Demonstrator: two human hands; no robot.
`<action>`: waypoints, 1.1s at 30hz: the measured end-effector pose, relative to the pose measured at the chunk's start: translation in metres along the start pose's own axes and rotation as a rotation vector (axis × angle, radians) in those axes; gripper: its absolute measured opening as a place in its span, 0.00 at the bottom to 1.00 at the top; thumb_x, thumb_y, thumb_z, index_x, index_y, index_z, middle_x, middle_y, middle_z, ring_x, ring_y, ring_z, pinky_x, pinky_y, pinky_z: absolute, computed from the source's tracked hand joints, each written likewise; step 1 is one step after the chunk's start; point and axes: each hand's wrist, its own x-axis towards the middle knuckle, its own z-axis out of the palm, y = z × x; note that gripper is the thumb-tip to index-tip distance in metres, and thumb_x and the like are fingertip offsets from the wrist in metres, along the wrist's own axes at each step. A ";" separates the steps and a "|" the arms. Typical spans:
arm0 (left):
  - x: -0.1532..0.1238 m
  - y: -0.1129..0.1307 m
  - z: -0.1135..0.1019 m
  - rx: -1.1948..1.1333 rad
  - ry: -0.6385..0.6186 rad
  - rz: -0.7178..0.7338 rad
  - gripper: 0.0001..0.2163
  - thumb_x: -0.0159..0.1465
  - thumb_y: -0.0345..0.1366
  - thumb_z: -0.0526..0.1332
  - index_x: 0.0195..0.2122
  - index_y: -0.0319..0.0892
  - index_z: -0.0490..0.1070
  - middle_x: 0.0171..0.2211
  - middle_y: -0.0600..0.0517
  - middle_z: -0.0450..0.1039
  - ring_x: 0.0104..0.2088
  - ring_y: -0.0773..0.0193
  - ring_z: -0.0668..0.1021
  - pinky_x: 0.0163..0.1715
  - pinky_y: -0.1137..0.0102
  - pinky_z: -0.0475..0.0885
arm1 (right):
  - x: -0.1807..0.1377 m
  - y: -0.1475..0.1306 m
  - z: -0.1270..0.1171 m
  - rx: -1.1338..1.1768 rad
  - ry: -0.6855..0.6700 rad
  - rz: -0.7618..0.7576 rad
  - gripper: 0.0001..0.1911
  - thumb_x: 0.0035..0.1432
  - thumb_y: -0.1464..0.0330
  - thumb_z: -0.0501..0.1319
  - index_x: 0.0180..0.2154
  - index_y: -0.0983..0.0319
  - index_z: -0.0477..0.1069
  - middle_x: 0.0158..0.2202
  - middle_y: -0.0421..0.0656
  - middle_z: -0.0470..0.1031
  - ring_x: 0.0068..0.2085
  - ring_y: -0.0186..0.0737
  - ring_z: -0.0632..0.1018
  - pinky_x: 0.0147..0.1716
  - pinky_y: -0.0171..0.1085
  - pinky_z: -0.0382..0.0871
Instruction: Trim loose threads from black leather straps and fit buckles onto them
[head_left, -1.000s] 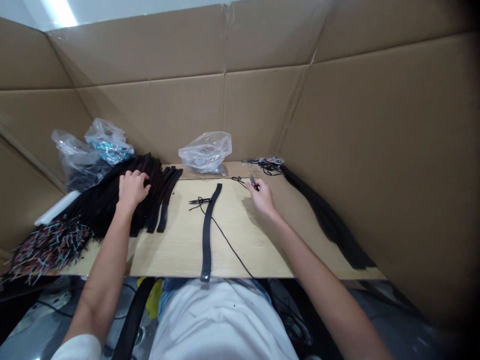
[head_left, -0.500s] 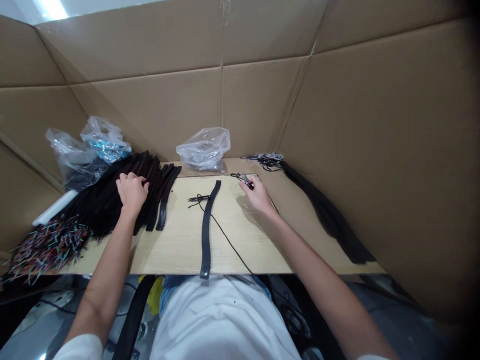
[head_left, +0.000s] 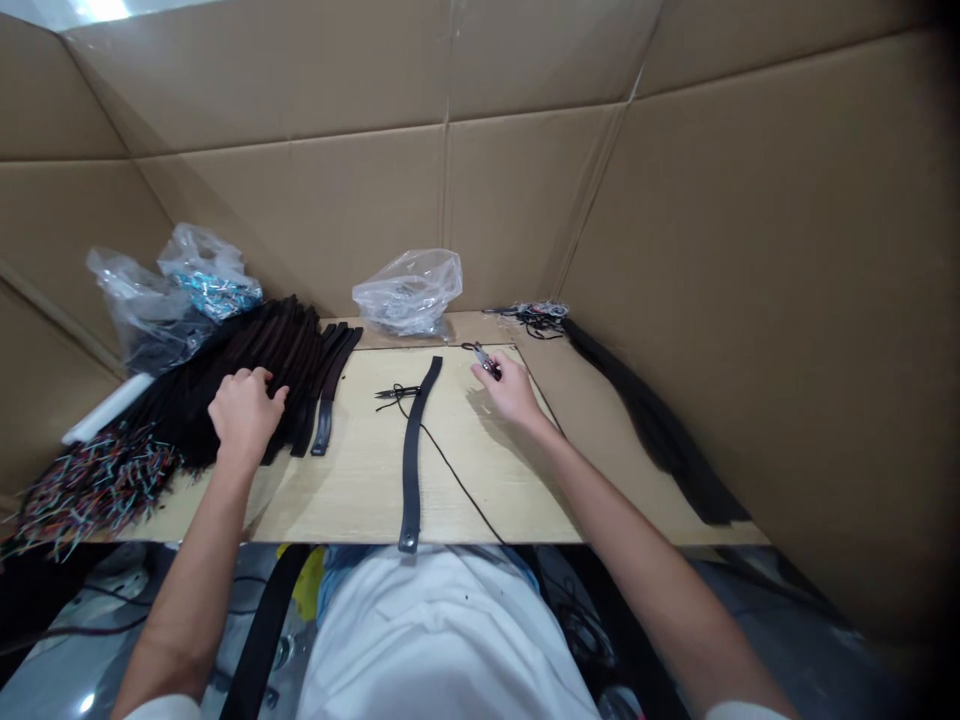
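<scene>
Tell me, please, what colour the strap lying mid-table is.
The strap is dark grey, nearly black, best seen in the head view.

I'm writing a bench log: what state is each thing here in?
Left hand: fingers bent over the strip pile, grip unclear
Right hand: closed around the held snips
Held snips: tip pointing away, blade gap unclear
Table snips: lying flat, looped by black cord
Single strip: laid out lengthwise
Strip pile: heaped, coloured thread ends loose
Middle clear bag: crumpled
Left clear bags: crumpled
</scene>
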 end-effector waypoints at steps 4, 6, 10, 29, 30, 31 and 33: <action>-0.018 -0.008 0.006 0.000 0.034 0.042 0.15 0.73 0.43 0.58 0.49 0.42 0.82 0.48 0.40 0.81 0.52 0.41 0.79 0.40 0.57 0.71 | -0.001 -0.003 0.001 -0.016 -0.037 -0.011 0.15 0.65 0.59 0.63 0.30 0.57 0.62 0.29 0.39 0.68 0.32 0.42 0.69 0.35 0.40 0.57; -0.017 -0.007 0.009 -0.021 0.063 0.052 0.16 0.74 0.42 0.56 0.50 0.42 0.82 0.48 0.41 0.81 0.49 0.43 0.80 0.40 0.57 0.70 | -0.002 -0.004 0.002 -0.027 -0.052 -0.019 0.15 0.66 0.59 0.63 0.31 0.57 0.62 0.29 0.39 0.68 0.33 0.42 0.69 0.35 0.40 0.57; -0.008 -0.004 0.012 -0.035 0.067 0.050 0.17 0.74 0.43 0.56 0.49 0.43 0.83 0.49 0.41 0.81 0.48 0.45 0.80 0.40 0.58 0.69 | -0.003 -0.002 0.002 -0.041 -0.065 -0.026 0.15 0.66 0.59 0.64 0.31 0.57 0.63 0.30 0.40 0.69 0.33 0.42 0.70 0.36 0.40 0.57; 0.022 0.009 -0.007 0.076 -0.157 -0.044 0.13 0.69 0.42 0.62 0.46 0.43 0.84 0.46 0.37 0.83 0.48 0.39 0.82 0.44 0.55 0.72 | -0.008 0.026 0.014 -0.427 -0.134 -0.008 0.04 0.66 0.67 0.64 0.41 0.59 0.72 0.45 0.50 0.79 0.47 0.51 0.77 0.47 0.43 0.68; 0.024 0.010 -0.008 0.069 -0.174 -0.063 0.13 0.68 0.42 0.63 0.46 0.43 0.84 0.46 0.37 0.83 0.49 0.39 0.82 0.44 0.55 0.73 | -0.008 0.029 0.014 -0.450 -0.135 -0.003 0.04 0.66 0.67 0.64 0.42 0.59 0.73 0.46 0.51 0.79 0.47 0.51 0.76 0.48 0.44 0.68; 0.024 0.013 -0.009 0.058 -0.169 -0.075 0.13 0.67 0.42 0.63 0.46 0.42 0.83 0.47 0.36 0.83 0.49 0.38 0.83 0.44 0.55 0.73 | -0.008 0.032 0.014 -0.472 -0.135 0.000 0.03 0.67 0.67 0.63 0.42 0.60 0.73 0.47 0.52 0.79 0.48 0.52 0.76 0.49 0.45 0.68; 0.023 0.024 -0.007 0.008 -0.098 -0.048 0.15 0.67 0.41 0.64 0.50 0.41 0.82 0.51 0.35 0.82 0.49 0.39 0.83 0.45 0.55 0.74 | -0.006 0.038 0.014 -0.509 -0.136 -0.007 0.03 0.67 0.67 0.63 0.41 0.60 0.74 0.47 0.54 0.78 0.49 0.53 0.75 0.51 0.47 0.68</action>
